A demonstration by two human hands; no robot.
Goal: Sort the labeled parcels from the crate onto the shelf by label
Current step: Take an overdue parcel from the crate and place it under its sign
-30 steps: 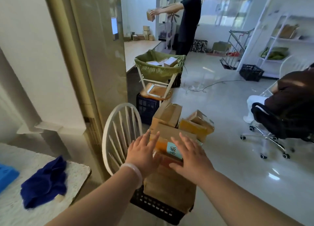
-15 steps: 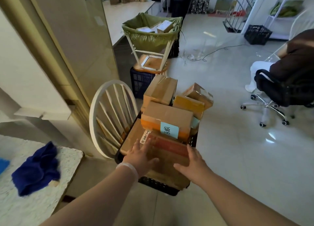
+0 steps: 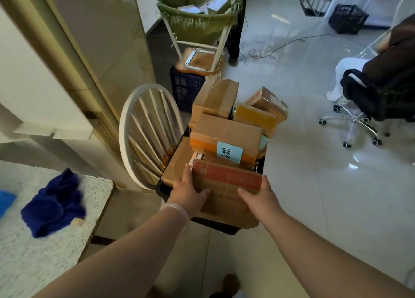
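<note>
Your left hand [image 3: 189, 194] grips the left side of the red-banded brown cardboard parcel [image 3: 226, 196]: the thumb lies across its top face and the fingers reach forward along its left edge. A pale band circles that wrist. Your right hand [image 3: 261, 199] grips the right side of the same parcel, thumb on the top face; the fingers curl down over the right edge and cannot be seen.

The parcel lies at the near edge of the black plastic crate [image 3: 162, 189], and its near edge overhangs the crate's near rim. You cannot tell whether it rests on the load or is raised clear of it.

Just beyond it, across the middle of the crate, lies a brown parcel with orange tape [image 3: 224, 131] bearing a light-blue handwritten label [image 3: 229, 155] on its near face. At the far left corner a tall brown taped parcel [image 3: 215, 95] stands highest. At the far right corner a yellow-orange parcel [image 3: 254, 118] sits below a film-wrapped brown parcel [image 3: 267, 102], which is tilted.

A white round spindle-back chair [image 3: 148, 136] touches the crate's left side. To your left, a dark blue cloth [image 3: 54, 205] lies near the far right corner of the white speckled worktop [image 3: 33, 253]
</note>
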